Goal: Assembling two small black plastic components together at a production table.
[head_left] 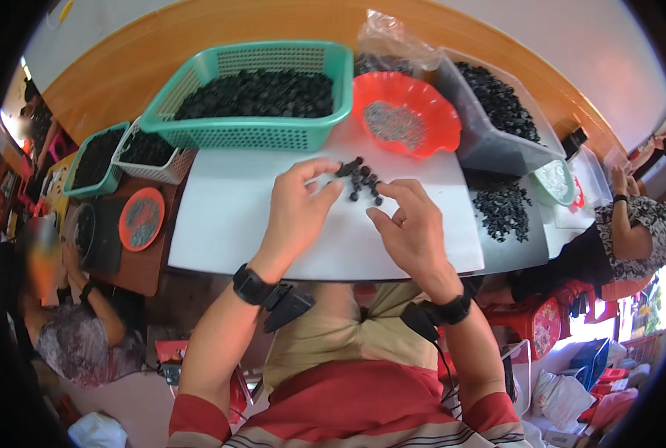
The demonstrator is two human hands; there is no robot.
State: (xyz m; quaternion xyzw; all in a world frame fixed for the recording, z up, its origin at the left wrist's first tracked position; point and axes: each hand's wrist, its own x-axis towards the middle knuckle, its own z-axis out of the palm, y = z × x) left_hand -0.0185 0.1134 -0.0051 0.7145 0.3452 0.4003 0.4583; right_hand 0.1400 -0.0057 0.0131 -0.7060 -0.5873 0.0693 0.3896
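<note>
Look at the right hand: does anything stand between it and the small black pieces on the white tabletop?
Nothing visible does: the right hand is right beside the small black pieces; whether it touches one is unclear.

Left hand (297, 200) and right hand (411, 228) over white table (236, 213), small pile of black parts (360, 179) between. Left index finger at the pile's edge; blurry, can't tell if gripping. Right thumb and index apart, just beside pile. Behind: green basket (247, 137) of black pieces (262, 95), red scalloped bowl (443, 133) with grey bits (395, 125), translucent bin (489, 148). Co-worker either side, left (86, 340) and right (631, 235).
</note>
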